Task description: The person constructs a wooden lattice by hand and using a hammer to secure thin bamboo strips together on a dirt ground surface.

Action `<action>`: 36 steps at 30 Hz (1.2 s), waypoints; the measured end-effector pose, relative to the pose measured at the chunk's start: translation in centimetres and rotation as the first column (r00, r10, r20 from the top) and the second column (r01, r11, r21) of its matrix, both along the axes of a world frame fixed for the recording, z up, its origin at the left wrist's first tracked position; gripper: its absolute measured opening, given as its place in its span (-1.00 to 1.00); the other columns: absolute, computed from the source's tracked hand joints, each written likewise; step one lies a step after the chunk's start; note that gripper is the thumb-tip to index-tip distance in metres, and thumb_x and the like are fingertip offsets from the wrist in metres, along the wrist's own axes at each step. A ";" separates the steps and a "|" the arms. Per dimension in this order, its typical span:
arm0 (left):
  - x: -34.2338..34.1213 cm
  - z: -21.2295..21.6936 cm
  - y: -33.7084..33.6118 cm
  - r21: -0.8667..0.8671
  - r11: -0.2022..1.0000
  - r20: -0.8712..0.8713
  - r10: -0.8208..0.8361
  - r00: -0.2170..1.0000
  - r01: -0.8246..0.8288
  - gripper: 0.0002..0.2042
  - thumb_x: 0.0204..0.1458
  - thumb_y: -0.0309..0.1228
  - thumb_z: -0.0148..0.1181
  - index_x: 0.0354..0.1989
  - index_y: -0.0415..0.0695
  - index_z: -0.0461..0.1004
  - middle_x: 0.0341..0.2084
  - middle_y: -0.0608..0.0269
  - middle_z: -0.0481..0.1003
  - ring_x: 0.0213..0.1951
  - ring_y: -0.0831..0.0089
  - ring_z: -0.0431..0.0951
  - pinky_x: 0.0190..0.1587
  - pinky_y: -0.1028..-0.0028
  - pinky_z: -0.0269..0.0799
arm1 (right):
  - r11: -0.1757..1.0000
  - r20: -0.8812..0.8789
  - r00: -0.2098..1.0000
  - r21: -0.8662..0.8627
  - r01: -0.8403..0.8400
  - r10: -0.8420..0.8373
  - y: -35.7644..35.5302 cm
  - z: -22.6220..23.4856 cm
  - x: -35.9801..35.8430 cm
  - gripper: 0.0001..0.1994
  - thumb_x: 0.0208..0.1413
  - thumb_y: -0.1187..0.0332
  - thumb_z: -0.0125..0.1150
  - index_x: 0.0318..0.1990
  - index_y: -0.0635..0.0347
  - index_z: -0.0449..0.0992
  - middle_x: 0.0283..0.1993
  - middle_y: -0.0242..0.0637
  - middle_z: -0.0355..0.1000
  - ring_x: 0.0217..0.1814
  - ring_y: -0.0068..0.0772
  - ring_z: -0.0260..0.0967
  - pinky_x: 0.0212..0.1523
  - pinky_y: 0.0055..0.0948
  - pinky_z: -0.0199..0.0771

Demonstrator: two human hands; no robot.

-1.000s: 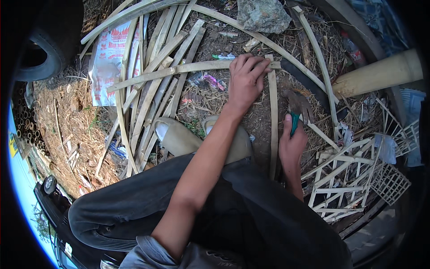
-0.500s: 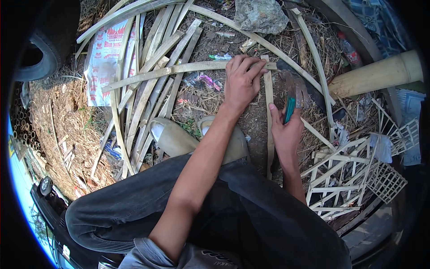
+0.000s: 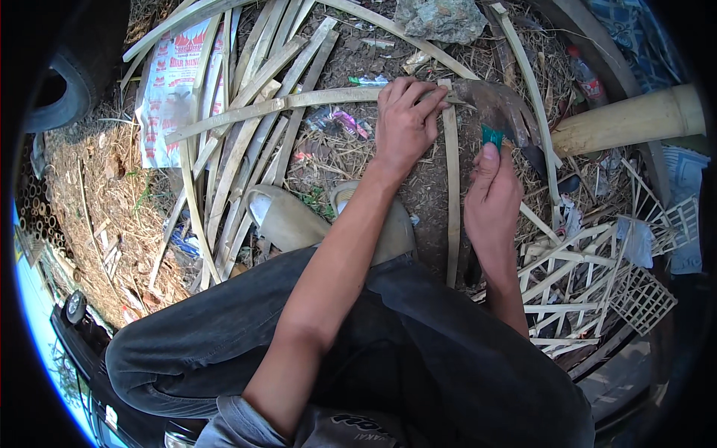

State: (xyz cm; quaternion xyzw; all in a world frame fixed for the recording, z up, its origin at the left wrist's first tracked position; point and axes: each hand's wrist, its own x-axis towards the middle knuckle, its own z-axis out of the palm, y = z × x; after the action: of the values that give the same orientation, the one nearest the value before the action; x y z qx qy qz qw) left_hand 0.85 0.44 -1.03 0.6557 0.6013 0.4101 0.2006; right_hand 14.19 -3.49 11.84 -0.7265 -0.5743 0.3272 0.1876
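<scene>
My left hand (image 3: pixel 407 123) presses down on a long bamboo strip (image 3: pixel 299 99), its fingers closed near the strip's right end. There the strip meets the upper end of a second bamboo strip (image 3: pixel 452 187), which runs toward my knees. What lies beneath my fingertips is hidden. Right of this joint, my right hand (image 3: pixel 494 183) is closed round a green-handled tool (image 3: pixel 491 137). A rusty-brown, blurred shape (image 3: pixel 497 101) shows just beyond the green part; I cannot make out whether it is the tool's head.
Loose bamboo strips (image 3: pixel 246 142) lie heaped at the left over a printed sheet (image 3: pixel 166 101). A rock (image 3: pixel 441 19) sits at the far side, a thick bamboo pole (image 3: pixel 635 119) at the right. Bamboo lattice pieces (image 3: pixel 567 287) lie by my right forearm. A tyre (image 3: pixel 63 93) stands far left.
My right hand has shifted right, and the green-handled tool in it has tilted and risen away from the upright strip. My left hand stays on the crossing strip.
</scene>
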 end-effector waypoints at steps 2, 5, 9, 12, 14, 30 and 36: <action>-0.2 0.0 0.2 0.000 1.000 -0.006 0.003 1.000 -0.003 -0.77 -0.03 -0.49 0.43 -0.16 -0.05 0.71 -0.18 0.34 0.62 -0.02 0.27 0.52 0.10 0.23 0.31 | 0.997 0.021 0.998 -0.048 -0.056 0.057 0.7 0.7 -0.1 -0.55 0.55 0.12 -0.22 -0.16 0.39 0.41 -0.48 -0.12 0.41 -0.53 -0.28 0.41 -0.44 -0.24 0.39; 0.2 0.0 0.0 -0.014 1.000 0.040 -0.003 0.999 0.004 -0.77 -0.03 -0.50 0.42 -0.16 -0.06 0.71 -0.18 0.34 0.63 -0.03 0.27 0.52 0.11 0.22 0.30 | 0.998 0.030 0.999 0.052 -0.038 0.036 -0.2 1.1 0.2 -0.60 0.51 0.20 -0.14 -0.21 0.44 0.42 -0.43 0.24 0.50 -0.36 0.39 0.51 -0.39 0.18 0.35; -0.1 0.1 -0.1 -0.017 1.000 0.027 0.004 1.000 -0.003 -0.76 -0.03 -0.50 0.42 -0.15 -0.07 0.71 -0.19 0.34 0.63 -0.03 0.26 0.51 0.11 0.21 0.30 | 0.992 0.193 0.977 -0.102 -0.073 0.092 -0.3 -0.7 -0.5 -0.58 0.55 0.16 -0.19 -0.15 0.40 0.41 -0.54 -0.19 0.38 -0.59 -0.32 0.36 -0.49 -0.26 0.37; 0.1 0.1 0.5 -0.017 1.000 0.041 0.006 0.999 -0.005 -0.77 -0.03 -0.50 0.42 -0.15 -0.08 0.72 -0.19 0.33 0.63 -0.05 0.26 0.51 0.11 0.21 0.30 | 0.995 0.053 0.998 0.095 -0.022 0.017 -0.8 0.2 0.5 -0.57 0.55 0.15 -0.21 -0.16 0.39 0.42 -0.53 -0.21 0.38 -0.57 -0.32 0.38 -0.49 -0.28 0.37; 0.5 0.2 0.4 -0.022 1.000 0.075 0.000 0.997 0.001 -0.77 -0.04 -0.50 0.42 -0.16 -0.08 0.72 -0.20 0.33 0.63 -0.05 0.26 0.51 0.11 0.22 0.30 | 0.997 -0.032 0.997 -0.020 0.071 -0.071 -0.7 1.2 0.2 -0.57 0.55 0.15 -0.20 -0.15 0.40 0.42 -0.50 -0.14 0.42 -0.52 -0.23 0.45 -0.45 -0.26 0.41; 0.0 1.0 1.0 -0.127 0.992 0.117 0.032 0.993 -0.017 -0.83 -0.01 -0.47 0.40 -0.22 -0.09 0.76 -0.25 0.31 0.68 -0.15 0.28 0.51 0.07 0.27 0.32 | 0.991 0.216 0.968 -0.068 -0.112 0.124 -0.2 -1.9 0.2 -0.58 0.55 0.18 -0.22 -0.24 0.37 0.40 -0.56 -0.19 0.37 -0.55 -0.29 0.39 -0.47 -0.29 0.35; 0.0 1.0 0.8 -0.138 0.990 0.115 0.026 0.993 -0.010 -0.81 -0.02 -0.47 0.41 -0.21 -0.10 0.76 -0.26 0.30 0.68 -0.16 0.27 0.51 0.05 0.25 0.32 | 0.989 -0.050 0.996 0.131 0.075 -0.069 -0.6 -0.4 -0.2 -0.59 0.54 0.19 -0.20 -0.19 0.39 0.41 -0.53 0.08 0.40 -0.52 0.12 0.44 -0.50 -0.13 0.31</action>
State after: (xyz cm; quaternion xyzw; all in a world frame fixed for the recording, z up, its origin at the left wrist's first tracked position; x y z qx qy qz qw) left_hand 0.81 1.26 -0.02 0.6100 0.6211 0.4072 0.2764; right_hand 14.03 -4.11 11.40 -0.7250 -0.5639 0.2978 0.2603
